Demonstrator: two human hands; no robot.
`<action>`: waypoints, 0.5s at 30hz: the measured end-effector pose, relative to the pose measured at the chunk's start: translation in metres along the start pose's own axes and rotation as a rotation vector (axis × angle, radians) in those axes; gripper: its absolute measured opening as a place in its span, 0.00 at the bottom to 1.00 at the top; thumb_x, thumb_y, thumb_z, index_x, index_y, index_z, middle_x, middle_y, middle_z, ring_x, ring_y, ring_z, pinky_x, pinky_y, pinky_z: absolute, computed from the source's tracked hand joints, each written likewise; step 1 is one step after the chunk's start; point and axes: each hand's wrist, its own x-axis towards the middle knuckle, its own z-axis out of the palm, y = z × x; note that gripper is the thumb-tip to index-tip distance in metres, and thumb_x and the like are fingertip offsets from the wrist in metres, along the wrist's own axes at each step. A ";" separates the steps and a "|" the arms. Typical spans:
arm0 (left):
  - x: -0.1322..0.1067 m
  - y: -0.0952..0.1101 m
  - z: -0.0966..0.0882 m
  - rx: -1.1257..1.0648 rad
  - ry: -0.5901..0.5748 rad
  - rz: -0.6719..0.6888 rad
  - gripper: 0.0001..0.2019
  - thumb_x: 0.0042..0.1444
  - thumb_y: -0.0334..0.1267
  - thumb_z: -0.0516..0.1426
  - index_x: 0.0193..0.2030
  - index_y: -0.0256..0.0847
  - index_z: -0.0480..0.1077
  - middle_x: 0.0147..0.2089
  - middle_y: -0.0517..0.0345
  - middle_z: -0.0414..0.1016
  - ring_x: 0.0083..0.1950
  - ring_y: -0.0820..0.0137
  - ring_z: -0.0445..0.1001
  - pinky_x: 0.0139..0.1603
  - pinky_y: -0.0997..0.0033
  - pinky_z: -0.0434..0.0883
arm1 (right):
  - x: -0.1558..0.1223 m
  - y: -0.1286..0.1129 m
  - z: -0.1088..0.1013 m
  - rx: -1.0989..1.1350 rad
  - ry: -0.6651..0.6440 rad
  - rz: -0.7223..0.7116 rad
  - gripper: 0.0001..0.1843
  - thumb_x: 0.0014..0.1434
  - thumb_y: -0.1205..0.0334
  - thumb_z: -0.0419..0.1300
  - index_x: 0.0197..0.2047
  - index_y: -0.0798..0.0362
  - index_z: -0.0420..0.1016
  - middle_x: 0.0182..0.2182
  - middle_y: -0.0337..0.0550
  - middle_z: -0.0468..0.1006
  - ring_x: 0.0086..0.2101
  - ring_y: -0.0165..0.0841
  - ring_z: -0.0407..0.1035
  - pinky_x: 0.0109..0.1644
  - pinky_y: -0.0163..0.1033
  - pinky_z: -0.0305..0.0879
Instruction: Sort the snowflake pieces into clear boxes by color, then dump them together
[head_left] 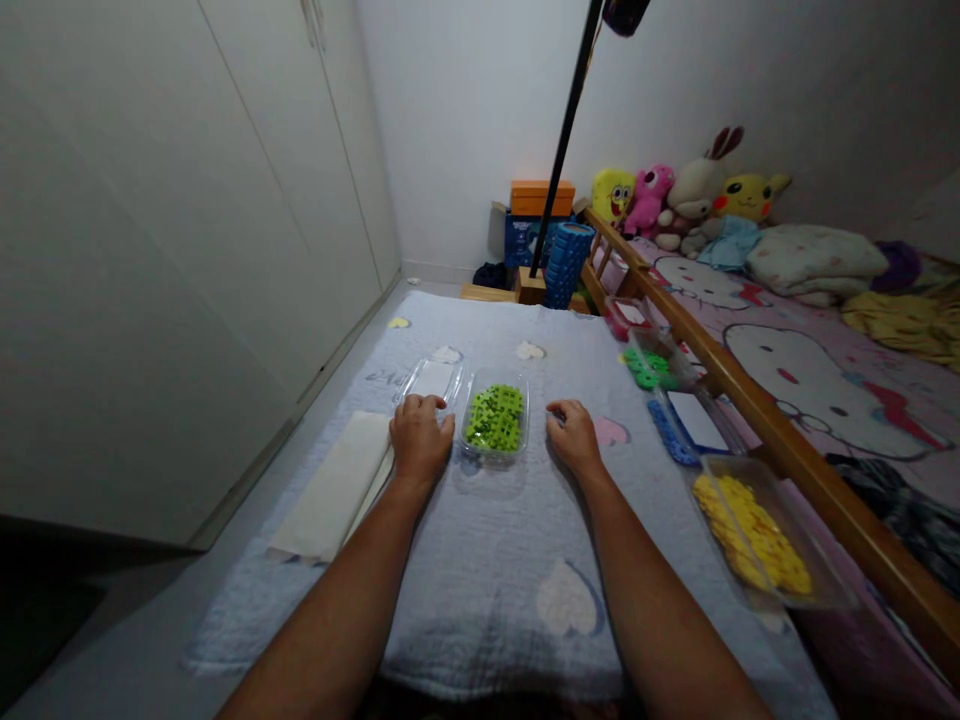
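A clear plastic tub (494,458) stands on the cloth between my hands. It is filled with light green plastic building pieces (496,417). To its left lies a clear lid (431,380) with a white label. My left hand (420,435) rests palm down at the lid's near edge, fingers loosely bent and thumb apart, with no visible hold on anything. On the right of the tub, my right hand (573,436) rests on the cloth, loosely curved, its thumb apart from the index finger. No object shows in it.
Folded beige cloth (330,490) lies left of my left forearm. Along the right edge stand tubs of yellow pieces (754,535), blue pieces (671,428), green pieces (649,368) and a red tub (626,315). Beyond them runs a wooden bed rail (750,390). A black pole (564,140) rises behind the table.
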 end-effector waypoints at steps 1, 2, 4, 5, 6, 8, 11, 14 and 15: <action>-0.001 0.001 0.000 0.033 -0.006 -0.002 0.13 0.59 0.40 0.59 0.48 0.42 0.78 0.50 0.43 0.75 0.54 0.49 0.72 0.55 0.52 0.68 | -0.001 0.000 0.001 -0.014 0.002 -0.007 0.12 0.55 0.68 0.56 0.39 0.52 0.80 0.40 0.49 0.80 0.45 0.41 0.73 0.57 0.47 0.67; -0.003 0.002 -0.001 0.056 -0.006 -0.004 0.14 0.59 0.40 0.60 0.50 0.42 0.78 0.52 0.43 0.75 0.55 0.48 0.71 0.55 0.51 0.68 | -0.001 0.000 0.001 -0.030 0.000 -0.014 0.12 0.56 0.68 0.56 0.39 0.52 0.80 0.40 0.49 0.81 0.45 0.41 0.72 0.57 0.47 0.67; -0.004 0.004 -0.002 0.086 0.009 -0.007 0.16 0.58 0.41 0.61 0.53 0.42 0.78 0.55 0.42 0.74 0.58 0.47 0.69 0.56 0.49 0.66 | -0.002 0.000 0.002 -0.057 -0.008 -0.026 0.12 0.56 0.68 0.56 0.39 0.52 0.80 0.41 0.49 0.81 0.46 0.41 0.72 0.57 0.47 0.65; -0.005 0.004 -0.002 0.096 0.018 -0.005 0.17 0.58 0.41 0.62 0.53 0.43 0.77 0.56 0.42 0.74 0.59 0.47 0.68 0.57 0.49 0.65 | -0.003 0.000 0.002 -0.066 -0.012 -0.028 0.12 0.57 0.68 0.56 0.39 0.52 0.80 0.41 0.49 0.81 0.46 0.42 0.72 0.57 0.47 0.65; -0.005 0.003 -0.002 0.107 0.023 -0.003 0.17 0.57 0.40 0.62 0.53 0.43 0.77 0.57 0.42 0.74 0.59 0.47 0.68 0.58 0.48 0.64 | -0.003 0.000 0.002 -0.070 -0.016 -0.029 0.11 0.57 0.68 0.56 0.39 0.52 0.80 0.41 0.49 0.81 0.46 0.42 0.72 0.57 0.47 0.65; -0.005 0.002 -0.002 0.130 0.019 -0.003 0.15 0.57 0.40 0.62 0.51 0.44 0.78 0.57 0.42 0.74 0.60 0.47 0.67 0.59 0.47 0.63 | -0.004 0.000 0.001 -0.071 -0.018 -0.029 0.11 0.57 0.68 0.56 0.39 0.51 0.80 0.41 0.49 0.81 0.47 0.42 0.71 0.57 0.47 0.65; -0.003 0.000 -0.001 0.159 0.003 -0.015 0.12 0.58 0.40 0.61 0.48 0.44 0.78 0.55 0.42 0.75 0.58 0.46 0.67 0.59 0.45 0.61 | -0.005 -0.001 0.000 -0.063 -0.018 -0.030 0.11 0.58 0.68 0.56 0.39 0.51 0.80 0.42 0.49 0.80 0.47 0.42 0.71 0.57 0.47 0.65; -0.002 -0.001 0.000 0.178 -0.009 -0.001 0.09 0.59 0.40 0.59 0.44 0.43 0.79 0.52 0.42 0.76 0.56 0.47 0.68 0.59 0.45 0.59 | -0.005 -0.002 -0.001 -0.050 -0.020 -0.036 0.11 0.58 0.68 0.56 0.39 0.50 0.80 0.42 0.48 0.80 0.47 0.42 0.71 0.57 0.47 0.65; -0.002 -0.001 0.000 0.183 -0.009 0.012 0.08 0.60 0.39 0.59 0.42 0.44 0.79 0.52 0.42 0.76 0.56 0.48 0.68 0.59 0.46 0.59 | -0.005 -0.002 -0.002 -0.046 -0.021 -0.038 0.11 0.58 0.68 0.56 0.39 0.50 0.80 0.41 0.48 0.80 0.47 0.42 0.71 0.57 0.47 0.65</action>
